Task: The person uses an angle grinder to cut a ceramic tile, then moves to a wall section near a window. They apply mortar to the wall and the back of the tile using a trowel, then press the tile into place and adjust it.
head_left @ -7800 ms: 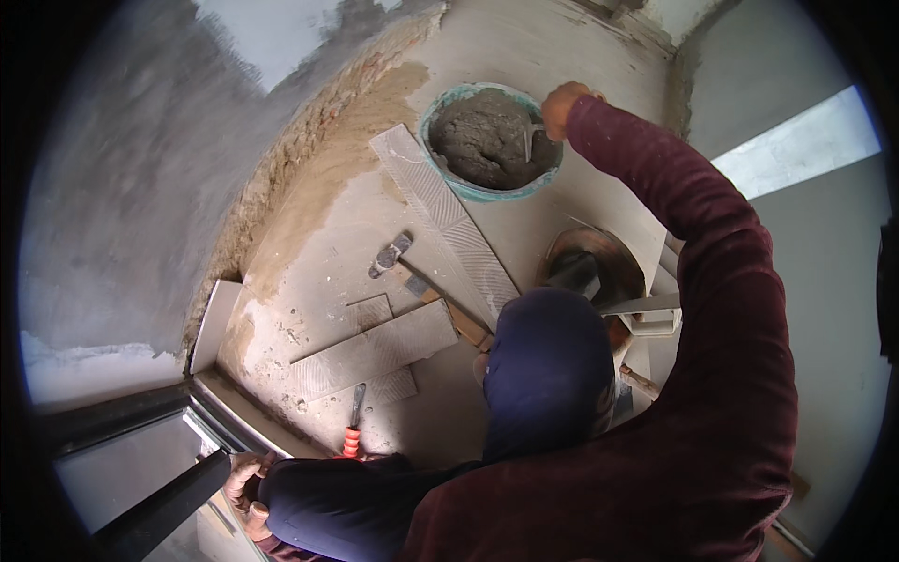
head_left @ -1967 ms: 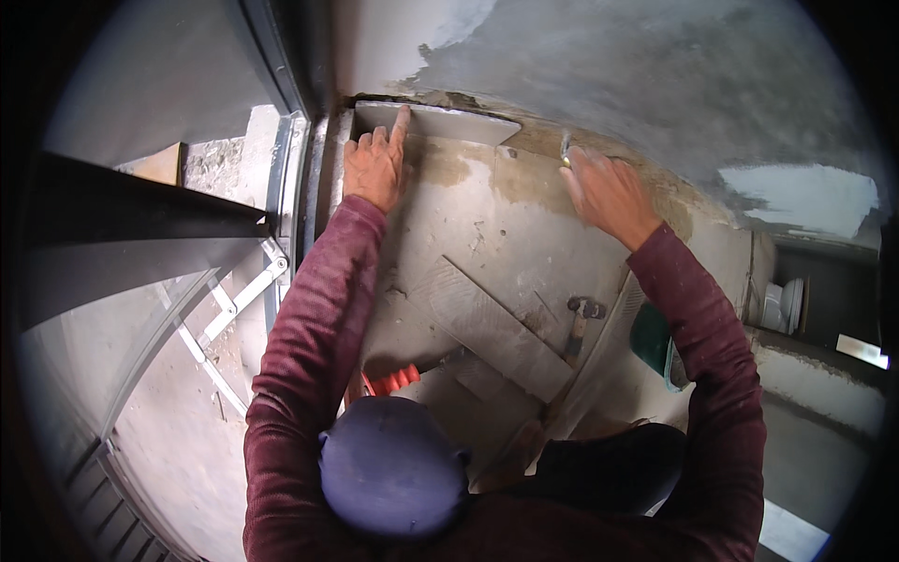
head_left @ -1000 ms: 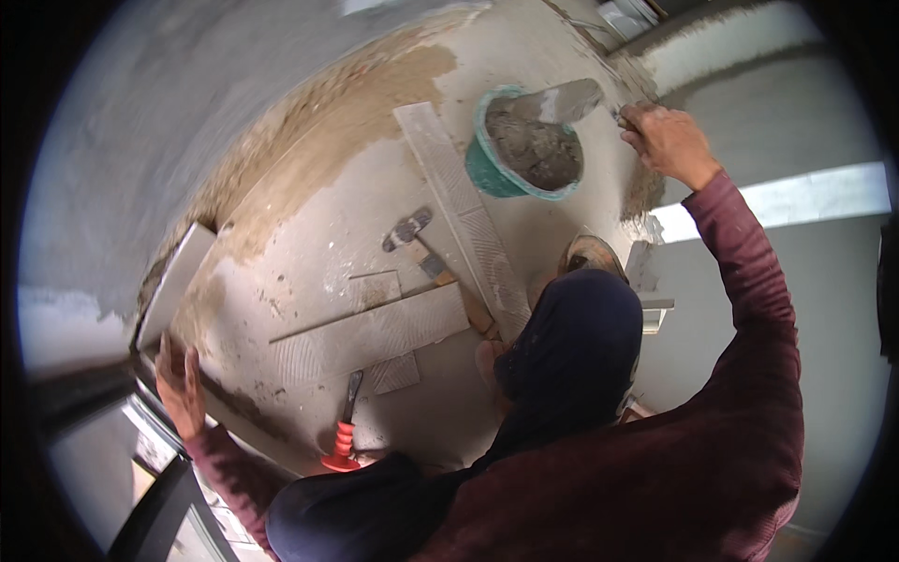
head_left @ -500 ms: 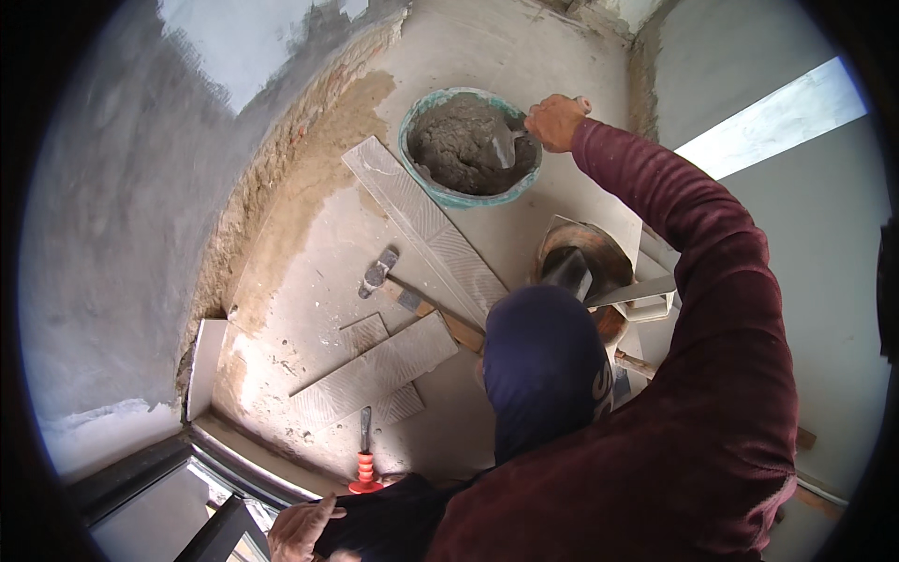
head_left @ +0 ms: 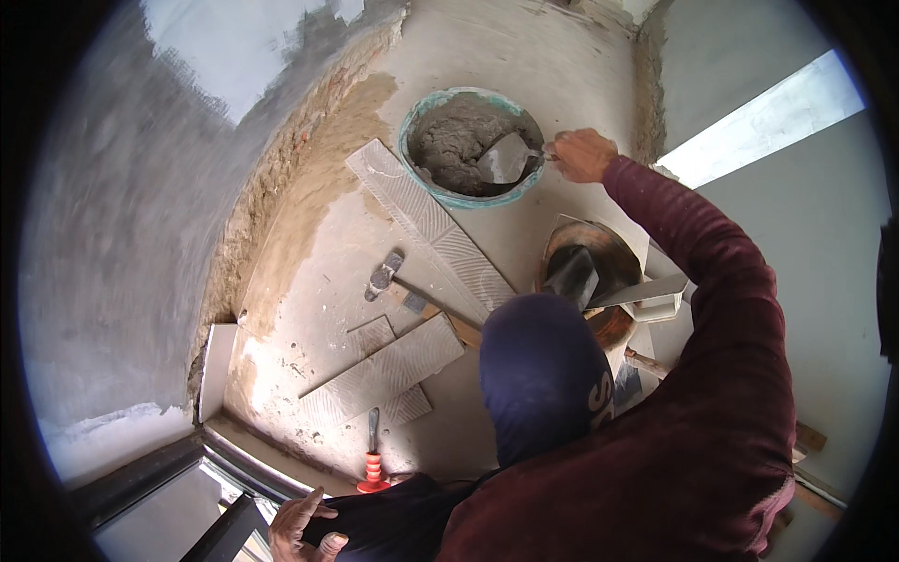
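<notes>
My right hand [head_left: 582, 155] is closed around the handle of a trowel [head_left: 506, 159] at the bucket's right side. The pointed metal blade lies on grey wet mortar [head_left: 449, 140] in a teal-rimmed bucket [head_left: 468, 200]. At the lower left, my left hand [head_left: 302, 529] has its fingers apart and holds nothing visible, close to dark cloth [head_left: 384, 517]. Nearest to it on the floor is a chisel [head_left: 373, 464] with a red ribbed hand guard.
Tile strips with ridged backs [head_left: 384, 370] and a longer strip [head_left: 431, 229] lie near a hammer [head_left: 385, 273]. Right of them sits a round pan [head_left: 613, 248] with metal tools. A dark blue cloth-covered rounded shape [head_left: 543, 375] blocks the lower middle. Bare walls stand at both sides.
My right hand has moved slightly right and down, and the trowel's blade has turned to show its broad face on the mortar. The left hand's fingers have spread somewhat.
</notes>
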The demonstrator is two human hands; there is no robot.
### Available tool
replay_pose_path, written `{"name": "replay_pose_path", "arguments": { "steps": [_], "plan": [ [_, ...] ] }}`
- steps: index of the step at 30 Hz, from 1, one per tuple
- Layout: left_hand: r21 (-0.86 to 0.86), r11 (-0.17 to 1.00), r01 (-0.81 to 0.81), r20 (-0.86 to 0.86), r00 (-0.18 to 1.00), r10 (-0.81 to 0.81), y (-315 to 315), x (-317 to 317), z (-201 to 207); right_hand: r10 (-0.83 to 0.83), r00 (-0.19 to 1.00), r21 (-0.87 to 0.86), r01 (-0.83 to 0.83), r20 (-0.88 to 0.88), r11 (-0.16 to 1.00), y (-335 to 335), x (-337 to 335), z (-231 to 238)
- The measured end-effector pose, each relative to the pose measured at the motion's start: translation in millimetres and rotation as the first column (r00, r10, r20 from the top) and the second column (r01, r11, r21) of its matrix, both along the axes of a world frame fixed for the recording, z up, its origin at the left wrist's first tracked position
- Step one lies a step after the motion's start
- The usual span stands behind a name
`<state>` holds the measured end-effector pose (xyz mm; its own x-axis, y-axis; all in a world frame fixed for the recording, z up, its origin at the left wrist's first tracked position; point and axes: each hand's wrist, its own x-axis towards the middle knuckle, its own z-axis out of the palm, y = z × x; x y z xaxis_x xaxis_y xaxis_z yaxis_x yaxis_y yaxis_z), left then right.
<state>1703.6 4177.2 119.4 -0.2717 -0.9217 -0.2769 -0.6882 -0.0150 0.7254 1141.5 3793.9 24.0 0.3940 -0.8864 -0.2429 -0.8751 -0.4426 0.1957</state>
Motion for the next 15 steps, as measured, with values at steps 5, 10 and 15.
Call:
{"name": "replay_pose_path", "arguments": {
  "steps": [5, 10, 15],
  "plan": [
    [-0.015, 1.000, 0.016, -0.037, 0.999, -0.017, 3, 3, 0, -0.124, 0.985, -0.020, 0.127, 0.120, 0.992, 32, -14, -20],
    [-0.030, 0.999, 0.036, -0.034, 0.999, -0.037, -1, 0, 2, -0.226, 0.955, 0.025, 0.225, 0.193, 0.974, 53, -15, -29],
    [-0.026, 0.999, 0.047, -0.039, 0.998, -0.048, -5, -2, 2, -0.171, 0.951, -0.058, 0.192, 0.257, 0.980, 56, -23, -50]
  ]
}}
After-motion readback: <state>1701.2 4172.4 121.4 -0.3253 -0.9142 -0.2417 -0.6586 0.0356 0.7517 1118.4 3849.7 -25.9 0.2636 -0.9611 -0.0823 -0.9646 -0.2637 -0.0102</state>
